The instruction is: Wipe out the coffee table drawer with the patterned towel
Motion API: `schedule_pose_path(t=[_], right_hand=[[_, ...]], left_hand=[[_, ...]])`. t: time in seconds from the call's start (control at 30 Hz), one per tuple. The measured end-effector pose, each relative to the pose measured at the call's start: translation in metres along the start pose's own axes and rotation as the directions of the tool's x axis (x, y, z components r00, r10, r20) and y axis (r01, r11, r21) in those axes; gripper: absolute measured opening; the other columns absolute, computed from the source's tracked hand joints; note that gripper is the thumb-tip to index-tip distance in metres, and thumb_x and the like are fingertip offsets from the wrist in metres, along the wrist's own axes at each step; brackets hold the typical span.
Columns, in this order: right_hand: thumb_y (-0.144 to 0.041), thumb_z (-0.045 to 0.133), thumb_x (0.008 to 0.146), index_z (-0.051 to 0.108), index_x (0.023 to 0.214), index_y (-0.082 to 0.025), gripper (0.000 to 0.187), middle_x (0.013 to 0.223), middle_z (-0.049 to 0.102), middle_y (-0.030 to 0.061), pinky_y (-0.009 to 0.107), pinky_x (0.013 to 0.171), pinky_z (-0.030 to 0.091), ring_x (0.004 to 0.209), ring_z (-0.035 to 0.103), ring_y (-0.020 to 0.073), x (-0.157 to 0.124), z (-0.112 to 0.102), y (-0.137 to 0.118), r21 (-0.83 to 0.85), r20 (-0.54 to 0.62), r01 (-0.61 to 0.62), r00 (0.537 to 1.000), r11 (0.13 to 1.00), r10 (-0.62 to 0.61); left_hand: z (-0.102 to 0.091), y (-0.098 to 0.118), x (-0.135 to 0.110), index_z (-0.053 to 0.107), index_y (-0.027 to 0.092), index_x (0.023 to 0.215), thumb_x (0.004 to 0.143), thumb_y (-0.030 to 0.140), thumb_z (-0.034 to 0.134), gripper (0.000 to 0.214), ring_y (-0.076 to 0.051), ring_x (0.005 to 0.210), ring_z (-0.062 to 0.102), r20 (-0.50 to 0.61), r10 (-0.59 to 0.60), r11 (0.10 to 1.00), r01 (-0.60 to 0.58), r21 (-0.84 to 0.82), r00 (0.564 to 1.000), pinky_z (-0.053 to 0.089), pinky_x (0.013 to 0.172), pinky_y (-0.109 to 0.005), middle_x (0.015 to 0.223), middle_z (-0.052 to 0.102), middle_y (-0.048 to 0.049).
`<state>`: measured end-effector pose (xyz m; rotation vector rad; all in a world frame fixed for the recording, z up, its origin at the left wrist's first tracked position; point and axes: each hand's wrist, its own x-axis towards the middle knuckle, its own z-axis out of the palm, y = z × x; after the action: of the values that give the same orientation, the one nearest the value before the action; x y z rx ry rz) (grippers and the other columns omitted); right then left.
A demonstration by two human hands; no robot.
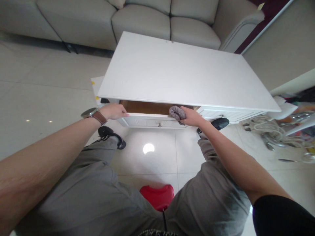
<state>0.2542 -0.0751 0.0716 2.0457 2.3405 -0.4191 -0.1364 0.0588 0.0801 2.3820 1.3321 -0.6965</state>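
Observation:
A white coffee table (177, 72) stands in front of me with its front drawer (147, 121) pulled partly out, showing a brown wooden inside. My left hand (113, 111), a watch on its wrist, rests on the drawer's top edge at the left, fingers laid over the rim. My right hand (191, 116) is closed on a crumpled grey cloth (177, 113) at the drawer's right end, the cloth touching the rim just under the tabletop.
A beige sofa (137, 19) runs behind the table. A red stool (157, 196) sits between my knees. Cables and metal items (275, 134) lie on the tiled floor at right. My black shoes (112, 135) are under the drawer front.

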Motion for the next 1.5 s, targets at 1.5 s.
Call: schedule_pose_path(t=[1.5], right_hand=[[-0.036, 0.068, 0.078, 0.053, 0.118, -0.022, 0.045, 0.114, 0.071, 0.0093, 0.033, 0.074, 0.042, 0.100, 0.066, 0.0305, -0.0007, 0.0011, -0.0029, -0.055, 0.008, -0.010, 1.000, 0.998, 0.011]], left_hand=[[0.0019, -0.0021, 0.0029, 0.078, 0.018, 0.124, 0.095, 0.056, 0.044, 0.059, -0.030, 0.103, 0.071, -0.003, -0.004, 1.000, 0.004, 0.023, 1.000, 0.047, 0.085, -0.031, 0.121, 0.077, -0.0143]])
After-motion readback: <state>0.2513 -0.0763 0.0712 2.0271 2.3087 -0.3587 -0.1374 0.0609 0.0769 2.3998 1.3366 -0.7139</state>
